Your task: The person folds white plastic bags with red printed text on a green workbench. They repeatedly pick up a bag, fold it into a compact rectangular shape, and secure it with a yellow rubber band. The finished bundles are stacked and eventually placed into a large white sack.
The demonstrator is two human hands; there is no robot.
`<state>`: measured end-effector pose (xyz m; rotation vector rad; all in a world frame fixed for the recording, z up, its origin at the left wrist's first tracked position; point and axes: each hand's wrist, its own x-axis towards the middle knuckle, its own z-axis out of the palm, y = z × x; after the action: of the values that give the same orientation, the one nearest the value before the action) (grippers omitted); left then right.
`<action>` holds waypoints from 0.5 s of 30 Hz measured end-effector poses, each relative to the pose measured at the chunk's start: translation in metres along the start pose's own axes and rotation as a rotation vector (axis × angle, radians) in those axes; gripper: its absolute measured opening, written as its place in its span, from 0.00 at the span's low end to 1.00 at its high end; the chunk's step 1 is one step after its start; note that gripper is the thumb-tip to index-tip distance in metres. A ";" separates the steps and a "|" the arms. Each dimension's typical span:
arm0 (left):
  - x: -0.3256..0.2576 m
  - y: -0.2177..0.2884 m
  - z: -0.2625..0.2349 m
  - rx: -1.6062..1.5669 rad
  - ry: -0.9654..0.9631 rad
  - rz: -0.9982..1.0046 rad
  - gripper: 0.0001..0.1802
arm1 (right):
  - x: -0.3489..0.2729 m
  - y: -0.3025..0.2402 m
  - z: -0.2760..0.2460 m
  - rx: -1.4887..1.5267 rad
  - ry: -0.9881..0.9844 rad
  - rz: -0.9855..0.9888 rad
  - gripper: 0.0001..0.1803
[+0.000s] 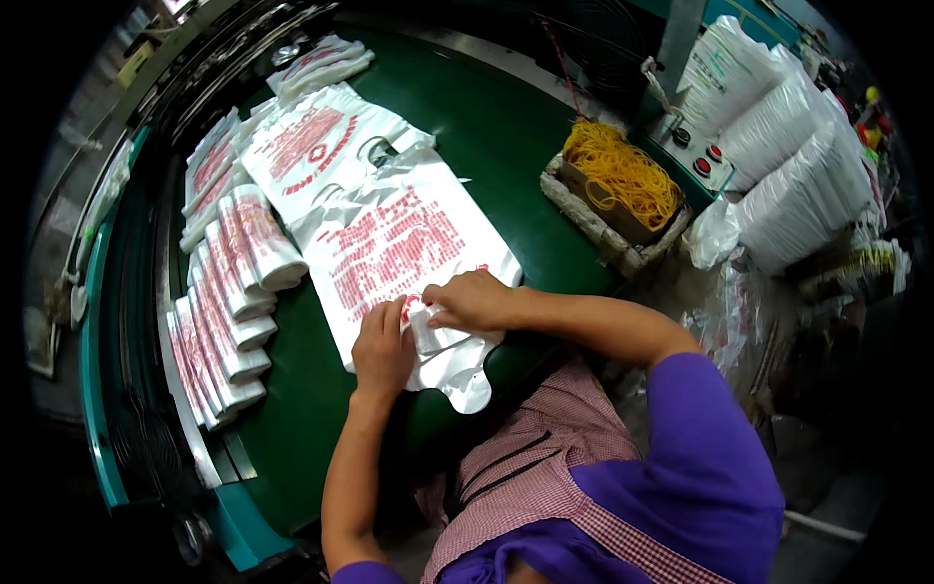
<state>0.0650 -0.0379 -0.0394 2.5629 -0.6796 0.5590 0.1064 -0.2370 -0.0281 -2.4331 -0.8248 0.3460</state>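
Note:
A flat stack of white plastic bags (399,234) with red print lies before me, its near end folded over in a narrow flap. My left hand (382,352) presses at the left of that fold, fingers close together and bent onto the plastic. At the fold's right side, my right hand (471,300) is closed with curled fingers gripping the bags. The exact pinch is partly hidden under the fingers. A rounded handle end of the bags sticks out toward me at the table's edge.
Rolled bundles of printed bags (219,307) line the left of the green table (491,127). More flat bags (306,146) lie farther back. To the right stand a box of yellow string (623,175), a button panel (696,156) and large filled white sacks (803,156).

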 end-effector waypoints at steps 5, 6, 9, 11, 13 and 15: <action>-0.054 0.047 -0.041 -0.068 -0.503 0.211 0.38 | -0.022 -0.012 0.011 -0.101 0.014 -0.096 0.17; -0.053 0.042 -0.031 -0.036 -0.455 0.202 0.36 | -0.023 -0.004 0.017 -0.214 0.144 -0.228 0.17; -0.031 0.026 -0.008 0.032 -0.262 0.273 0.24 | -0.018 0.024 0.015 -0.317 0.224 -0.148 0.24; -0.014 0.017 -0.012 -0.172 -0.200 0.080 0.17 | -0.015 0.013 -0.022 -0.200 0.061 -0.039 0.25; 0.033 0.006 -0.033 -0.315 -0.559 -0.187 0.13 | -0.018 0.014 -0.020 -0.017 0.319 -0.344 0.26; 0.048 -0.033 -0.027 -0.581 -0.690 -0.337 0.10 | -0.019 -0.011 -0.027 0.007 0.235 -0.409 0.29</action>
<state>0.1140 -0.0163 -0.0033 2.1903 -0.4930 -0.5845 0.0973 -0.2532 0.0016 -2.1732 -1.1750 -0.0891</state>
